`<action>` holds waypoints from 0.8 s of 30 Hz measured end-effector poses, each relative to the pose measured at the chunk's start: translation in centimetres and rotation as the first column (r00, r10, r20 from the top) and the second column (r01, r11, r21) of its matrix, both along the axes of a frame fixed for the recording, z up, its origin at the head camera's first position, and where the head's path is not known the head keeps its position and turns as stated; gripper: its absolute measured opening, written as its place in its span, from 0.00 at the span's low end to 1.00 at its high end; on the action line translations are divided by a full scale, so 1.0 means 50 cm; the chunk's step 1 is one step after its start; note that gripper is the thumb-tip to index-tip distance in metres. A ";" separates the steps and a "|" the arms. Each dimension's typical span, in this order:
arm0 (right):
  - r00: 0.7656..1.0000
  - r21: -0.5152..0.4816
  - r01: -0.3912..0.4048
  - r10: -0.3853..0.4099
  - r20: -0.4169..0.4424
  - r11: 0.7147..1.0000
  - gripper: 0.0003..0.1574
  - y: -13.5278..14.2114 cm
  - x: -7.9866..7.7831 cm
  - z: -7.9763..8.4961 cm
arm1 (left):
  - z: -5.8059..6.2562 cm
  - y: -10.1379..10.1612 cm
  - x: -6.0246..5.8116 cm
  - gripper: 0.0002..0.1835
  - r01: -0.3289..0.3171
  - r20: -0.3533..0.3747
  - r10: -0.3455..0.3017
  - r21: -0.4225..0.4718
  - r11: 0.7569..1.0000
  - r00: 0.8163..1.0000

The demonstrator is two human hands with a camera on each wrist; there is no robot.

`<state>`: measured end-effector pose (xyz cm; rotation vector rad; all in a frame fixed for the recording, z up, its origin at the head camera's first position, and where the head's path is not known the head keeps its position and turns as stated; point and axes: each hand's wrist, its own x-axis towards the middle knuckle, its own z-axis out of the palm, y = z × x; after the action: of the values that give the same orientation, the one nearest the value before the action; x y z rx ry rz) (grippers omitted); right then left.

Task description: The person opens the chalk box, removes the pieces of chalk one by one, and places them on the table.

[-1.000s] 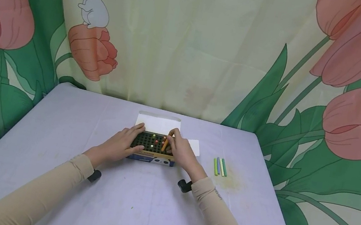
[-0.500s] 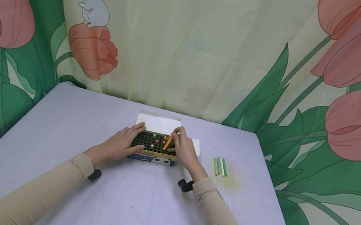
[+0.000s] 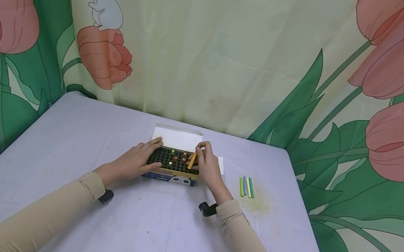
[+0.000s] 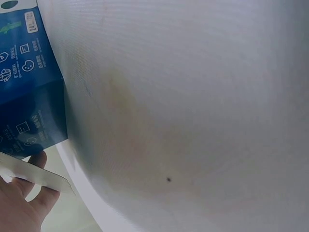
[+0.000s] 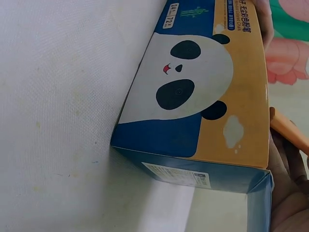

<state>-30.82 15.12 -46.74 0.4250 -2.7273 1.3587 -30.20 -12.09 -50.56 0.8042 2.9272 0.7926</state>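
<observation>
A chalk box (image 3: 163,177) with a panda on its front stands with its lid up; a dark grid of holes (image 3: 159,156) fills its top. Several chalk sticks poke up from the holes, in green, red and white. My right hand (image 3: 212,171) pinches an orange chalk stick (image 3: 192,160), tilted over the box's right end. The right wrist view shows this orange chalk (image 5: 292,133) beside the box's top edge. Fingers fairly straight, my left hand (image 3: 128,163) rests on the box's left end, thumb along the front edge. In the left wrist view its fingers (image 4: 46,199) touch a white flap.
Several loose chalk sticks (image 3: 244,186) lie side by side on the white tablecloth (image 3: 168,235), right of the box. The raised white lid (image 3: 178,136) stands behind it, and a side flap (image 3: 221,164) juts right. A printed curtain (image 3: 205,56) hangs behind the table.
My right hand has drawn slightly right with the orange chalk, which now stands more upright over the box's right end. My left hand and the box have stayed put.
</observation>
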 end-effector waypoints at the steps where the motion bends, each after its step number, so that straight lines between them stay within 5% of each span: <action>1: 1.000 -0.008 0.003 -0.003 -0.004 1.000 0.15 0.001 0.000 -0.001 | 0.000 0.000 0.000 0.48 0.000 0.000 0.000 -0.002 1.000 1.000; 13: 0.999 -0.210 0.052 -0.054 -0.004 0.976 0.18 0.033 -0.001 -0.006 | -0.002 0.001 0.000 0.46 0.013 -0.008 -0.013 0.015 1.000 1.000; 24: 0.984 -0.249 0.175 -0.175 0.024 0.953 0.19 0.080 -0.009 -0.009 | -0.005 0.001 -0.002 0.46 0.009 -0.006 -0.009 0.018 1.000 1.000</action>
<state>-31.27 19.12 -47.20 0.1598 -2.4773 1.6221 -30.31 -12.06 -50.84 0.8213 2.9234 0.8179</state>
